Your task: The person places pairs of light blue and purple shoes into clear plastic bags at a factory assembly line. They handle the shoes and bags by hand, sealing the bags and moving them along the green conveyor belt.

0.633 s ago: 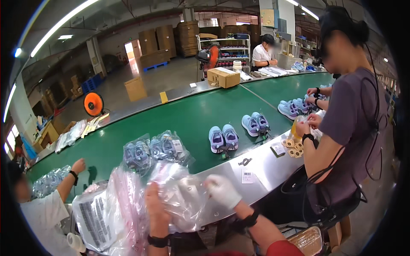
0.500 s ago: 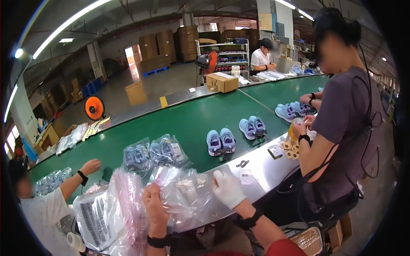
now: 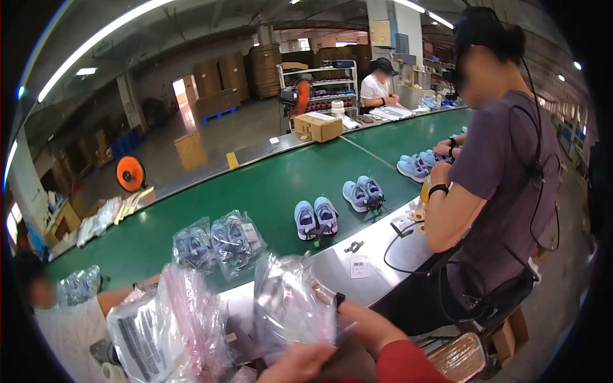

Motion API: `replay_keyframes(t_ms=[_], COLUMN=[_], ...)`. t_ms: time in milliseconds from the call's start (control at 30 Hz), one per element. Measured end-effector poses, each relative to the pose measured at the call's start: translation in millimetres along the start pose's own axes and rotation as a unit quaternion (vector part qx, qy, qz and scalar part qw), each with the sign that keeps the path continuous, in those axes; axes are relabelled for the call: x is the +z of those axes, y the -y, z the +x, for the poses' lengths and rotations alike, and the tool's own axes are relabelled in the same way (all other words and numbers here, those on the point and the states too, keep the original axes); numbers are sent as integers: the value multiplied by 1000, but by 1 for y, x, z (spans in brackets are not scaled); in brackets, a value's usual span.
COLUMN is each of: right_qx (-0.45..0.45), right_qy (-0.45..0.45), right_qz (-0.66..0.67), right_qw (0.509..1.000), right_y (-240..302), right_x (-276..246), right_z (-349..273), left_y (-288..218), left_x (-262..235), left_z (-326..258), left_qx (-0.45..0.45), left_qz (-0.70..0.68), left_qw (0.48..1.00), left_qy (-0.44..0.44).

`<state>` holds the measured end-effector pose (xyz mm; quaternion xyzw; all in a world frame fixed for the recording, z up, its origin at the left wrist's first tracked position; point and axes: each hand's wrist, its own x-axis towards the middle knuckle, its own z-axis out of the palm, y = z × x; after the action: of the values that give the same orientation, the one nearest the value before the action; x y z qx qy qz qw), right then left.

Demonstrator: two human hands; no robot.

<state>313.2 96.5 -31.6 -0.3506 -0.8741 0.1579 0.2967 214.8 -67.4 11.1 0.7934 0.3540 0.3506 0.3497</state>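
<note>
A clear plastic bag [image 3: 290,300] hangs in front of me above the metal table edge. My left hand [image 3: 299,361] is closed on the bag's lower edge, fingers pinching the film. My right hand [image 3: 324,295], with a dark band at its wrist, is at the bag's right side. The glossy film covers most of it, so its fingers are hidden and I cannot tell whether it is inside or behind. Beyond the bag, two pairs of blue shoes in clear bags [image 3: 235,239] lie on the green belt [image 3: 268,191].
Left of the bag are a stack of packed plastic bags [image 3: 143,332] and pinkish film [image 3: 191,306]. Two unbagged shoe pairs [image 3: 316,218] stand on the belt. A white tag [image 3: 359,267] lies on the metal edge [image 3: 377,252]. Co-workers stand at right [image 3: 504,153] and left [image 3: 64,319].
My left hand has moved down and right along with the bag. My gloved right hand, apart from the bag before, is now at it, covered by film. The view has shifted slightly right.
</note>
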Motion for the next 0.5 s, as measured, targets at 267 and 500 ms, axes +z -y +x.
replay_keyframes(t_ms=[267,500], right_qx=[32,19], right_qy=[67,281], right_qz=[-2,-11], right_qw=[997,959], right_y=[-21,34], right_x=[26,-63], right_z=[17,25], left_y=[38,62], left_x=[-51,-74], left_z=[23,65], left_qx=[-154,-125], left_qz=[10,-64], left_qw=[958,884], left_qy=[-243,-446])
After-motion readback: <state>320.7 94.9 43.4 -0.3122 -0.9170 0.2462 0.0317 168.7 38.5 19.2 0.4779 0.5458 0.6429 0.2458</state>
